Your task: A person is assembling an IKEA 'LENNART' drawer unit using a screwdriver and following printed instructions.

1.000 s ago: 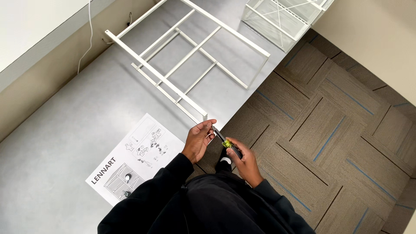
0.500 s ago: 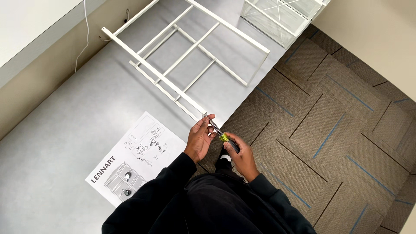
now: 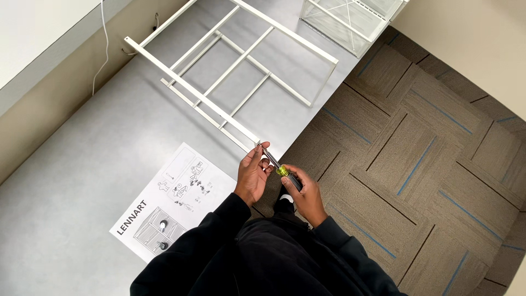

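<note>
Left hand (image 3: 253,172): raised, fingers (image 3: 257,153) pinched together at the tips. Right hand (image 3: 306,194): fist closed in a grip, just beside the left. Both forearms in dark sleeves, bent inward.

From my seat I see an assembly instruction sheet (image 3: 174,200) lying flat on the grey floor (image 3: 82,181), with two small dark fittings (image 3: 163,234) resting on its lower part. A white wire-mesh basket (image 3: 350,19) sits at the top, where the grey surface meets brown patterned carpet tiles (image 3: 427,148). A thin white cable (image 3: 101,46) hangs down the beige wall (image 3: 49,104) at left.
</note>
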